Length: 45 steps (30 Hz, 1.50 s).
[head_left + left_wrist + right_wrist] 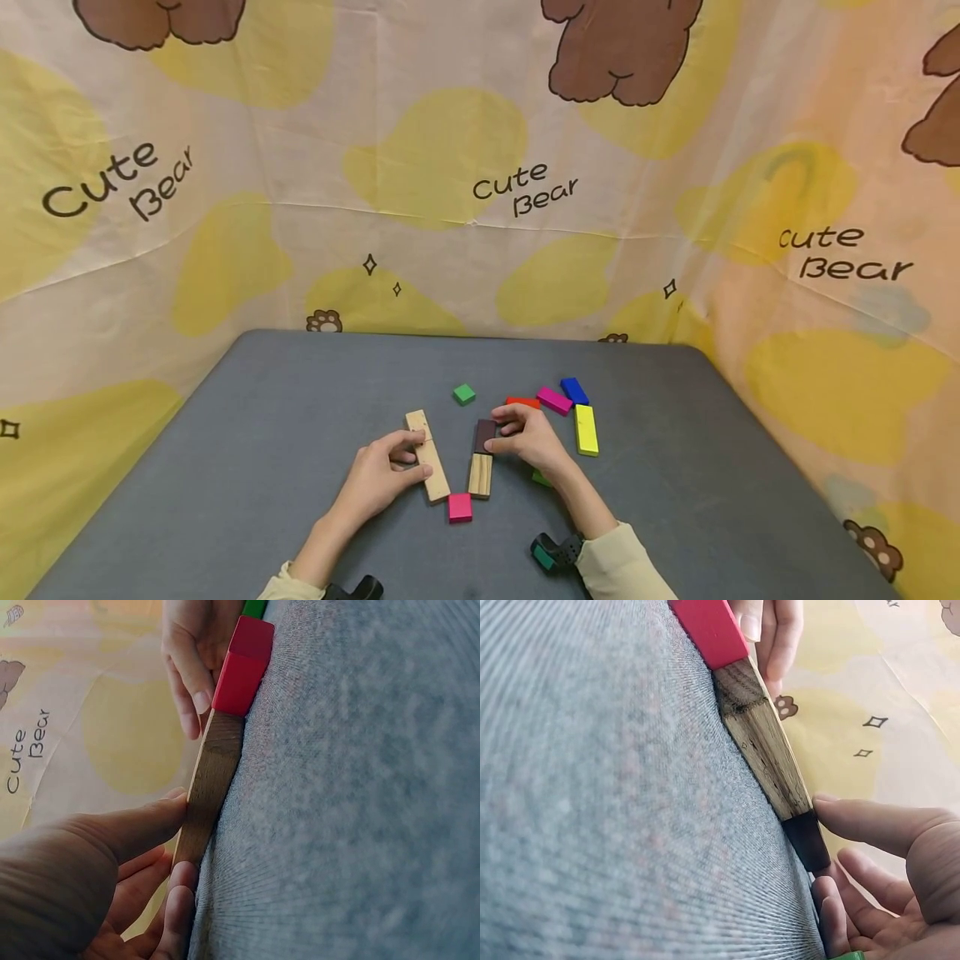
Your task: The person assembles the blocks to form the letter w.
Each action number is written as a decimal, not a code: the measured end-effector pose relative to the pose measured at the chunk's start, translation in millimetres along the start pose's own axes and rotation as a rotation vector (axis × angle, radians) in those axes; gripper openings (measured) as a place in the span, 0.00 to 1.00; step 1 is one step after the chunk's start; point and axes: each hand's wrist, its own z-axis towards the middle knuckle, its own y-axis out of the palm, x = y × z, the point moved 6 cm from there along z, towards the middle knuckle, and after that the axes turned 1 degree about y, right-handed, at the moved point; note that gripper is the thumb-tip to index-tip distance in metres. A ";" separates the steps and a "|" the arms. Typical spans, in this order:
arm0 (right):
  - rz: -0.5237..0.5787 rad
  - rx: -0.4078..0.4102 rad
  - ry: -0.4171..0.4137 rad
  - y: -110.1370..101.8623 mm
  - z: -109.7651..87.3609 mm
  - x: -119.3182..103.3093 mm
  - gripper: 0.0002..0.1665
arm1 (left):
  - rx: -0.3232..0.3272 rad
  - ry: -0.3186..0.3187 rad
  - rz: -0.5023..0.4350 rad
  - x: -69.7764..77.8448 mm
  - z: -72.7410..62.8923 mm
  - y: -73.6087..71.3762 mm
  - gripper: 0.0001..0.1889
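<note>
Two pale wooden blocks [437,485] lie end to end on the grey table in the head view. My left hand [373,475] holds them from the left side, thumb and forefinger set apart along their length. Opposite, my right hand [534,442] pinches a dark brown block [485,433] between thumb and fingers. That block sits end to end with a striped wooden block [480,477]. A pinkish-red block [460,508] stands at the near end, between the two rows. In the right wrist view the dark block [806,840] shows beside the thumb.
Beyond the rows lies a green block [464,394]. Behind my right hand are red [522,402], magenta [554,401], blue [574,391] and yellow [587,430] blocks. Another green block [541,478] is partly hidden under the right wrist. A printed cloth [435,158] hangs behind the table.
</note>
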 end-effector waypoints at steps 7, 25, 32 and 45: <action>-0.003 -0.011 0.000 0.9 0.1 -1.1 0.31 | -0.003 -0.006 -0.002 2.1 -0.2 -0.7 0.24; -0.009 0.004 -0.001 1.5 1.2 -0.5 0.30 | -0.004 -0.008 -0.003 2.6 0.9 0.2 0.23; -0.008 0.005 0.007 1.2 1.2 1.6 0.29 | 0.001 -0.006 0.011 0.5 0.3 0.9 0.24; -0.021 -0.001 0.017 1.2 0.8 1.3 0.28 | -0.005 -0.033 0.013 -1.0 1.4 0.7 0.24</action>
